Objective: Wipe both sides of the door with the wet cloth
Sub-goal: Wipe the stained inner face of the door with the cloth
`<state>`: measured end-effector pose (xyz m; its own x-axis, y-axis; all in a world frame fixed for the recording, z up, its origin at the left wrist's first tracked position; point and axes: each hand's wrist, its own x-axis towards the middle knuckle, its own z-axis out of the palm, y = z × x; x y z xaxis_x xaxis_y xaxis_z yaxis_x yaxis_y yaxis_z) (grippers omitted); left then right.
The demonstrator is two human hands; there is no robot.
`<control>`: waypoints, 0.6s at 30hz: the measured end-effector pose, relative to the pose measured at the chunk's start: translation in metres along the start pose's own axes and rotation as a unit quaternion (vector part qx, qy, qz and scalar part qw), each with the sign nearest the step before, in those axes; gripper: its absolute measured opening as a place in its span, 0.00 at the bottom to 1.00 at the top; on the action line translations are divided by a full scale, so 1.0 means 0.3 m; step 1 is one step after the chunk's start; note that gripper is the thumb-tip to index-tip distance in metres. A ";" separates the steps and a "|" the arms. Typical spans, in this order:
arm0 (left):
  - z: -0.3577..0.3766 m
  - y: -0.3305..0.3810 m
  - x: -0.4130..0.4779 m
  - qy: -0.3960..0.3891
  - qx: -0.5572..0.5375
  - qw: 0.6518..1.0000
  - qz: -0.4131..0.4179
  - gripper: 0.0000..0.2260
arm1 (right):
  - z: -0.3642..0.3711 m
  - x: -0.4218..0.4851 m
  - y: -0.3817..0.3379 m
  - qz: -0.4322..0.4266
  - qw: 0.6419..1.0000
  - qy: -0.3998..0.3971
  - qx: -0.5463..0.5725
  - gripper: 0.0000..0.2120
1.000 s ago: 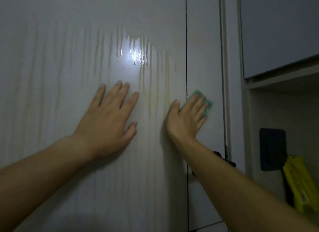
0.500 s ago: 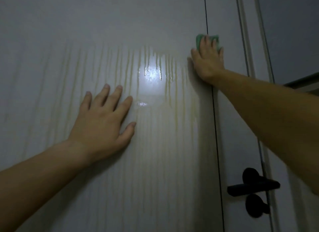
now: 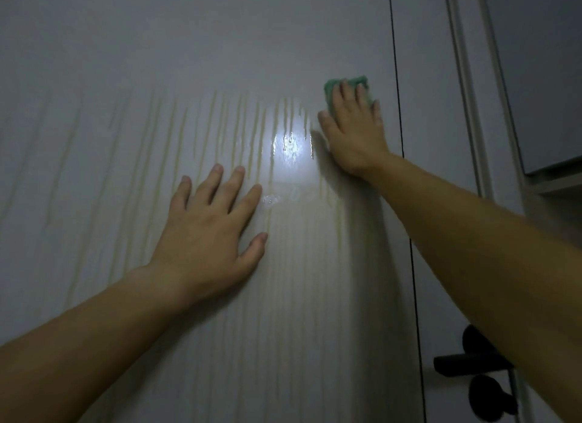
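Note:
The pale door (image 3: 189, 60) fills the view, streaked with yellowish wet drip lines and a bright glare spot in the middle. My right hand (image 3: 354, 129) presses a green wet cloth (image 3: 349, 85) flat against the door, fingers straight over it, just left of the dark vertical groove. Only the cloth's top edge and corners show past the fingers. My left hand (image 3: 208, 230) lies flat on the door lower and to the left, fingers spread, holding nothing.
A black lever handle (image 3: 463, 361) with a round lock below sits at the lower right, partly behind my right forearm. The door frame (image 3: 472, 107) runs up the right side, with a grey cabinet front (image 3: 548, 60) beyond it.
My right hand has slid the cloth leftward, from over the vertical groove onto the main panel, and a little lower in view. The left hand has stayed put on the door.

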<state>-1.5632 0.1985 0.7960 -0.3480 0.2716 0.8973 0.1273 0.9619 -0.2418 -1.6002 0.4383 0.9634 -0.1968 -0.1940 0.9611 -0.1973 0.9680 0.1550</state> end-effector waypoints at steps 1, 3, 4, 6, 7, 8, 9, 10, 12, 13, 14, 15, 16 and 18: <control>0.000 0.005 0.000 0.001 0.002 1.000 -0.003 0.38 | 0.025 -0.038 -0.037 -0.039 0.999 0.001 -0.008 0.32; -0.002 0.015 0.002 0.004 0.004 1.000 -0.009 0.39 | 0.063 -0.143 -0.066 -0.164 0.986 -0.009 -0.014 0.34; -0.003 0.018 0.003 0.003 0.001 1.000 -0.012 0.39 | 0.061 -0.167 -0.048 -0.209 0.977 -0.023 -0.023 0.34; -0.003 0.024 0.004 0.001 -0.006 1.000 -0.017 0.39 | 0.029 -0.115 0.005 -0.217 0.975 -0.033 -0.036 0.33; -0.004 0.024 0.005 0.001 -0.007 1.000 -0.018 0.40 | 0.007 -0.067 0.025 -0.171 0.984 -0.030 -0.036 0.33; -0.004 0.024 0.005 0.002 -0.006 1.000 -0.017 0.40 | -0.014 -0.018 0.041 -0.106 0.994 -0.028 -0.024 0.32; -0.002 0.024 0.005 0.003 -0.004 1.000 -0.017 0.40 | -0.027 0.020 0.046 -0.044 0.999 -0.028 -0.006 0.32; -0.002 0.023 0.004 0.003 -0.002 1.000 -0.016 0.40 | -0.025 0.037 0.030 -0.008 1.000 -0.024 0.006 0.33; -0.003 0.023 0.006 0.001 0.000 1.000 -0.013 0.40 | 0.009 -0.002 -0.051 -0.035 0.999 -0.009 -0.001 0.34; -0.001 0.023 0.005 0.000 0.003 1.000 -0.014 0.40 | 0.034 -0.045 -0.092 -0.087 0.996 -0.007 -0.003 0.35; 0.000 0.023 0.004 0.000 0.007 1.000 -0.016 0.40 | 0.056 -0.091 -0.117 -0.145 0.989 -0.008 -0.007 0.35; 0.002 0.026 0.004 0.002 0.007 1.000 -0.019 0.39 | 0.068 -0.125 -0.122 -0.192 0.981 -0.016 -0.013 0.35; 0.005 0.028 0.002 0.005 0.005 1.000 -0.022 0.39 | 0.067 -0.133 -0.111 -0.221 0.975 -0.029 -0.020 0.34; 0.008 0.032 0.002 0.009 0.004 1.000 -0.021 0.39 | 0.036 -0.082 -0.072 -0.212 0.976 -0.040 -0.023 0.33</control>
<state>-1.5644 0.2081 0.7934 -0.3360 0.2302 0.9133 0.1062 0.9727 -0.2061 -1.6016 0.4206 0.9340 -0.1814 -0.5887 0.7877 -0.2341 0.8039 0.5468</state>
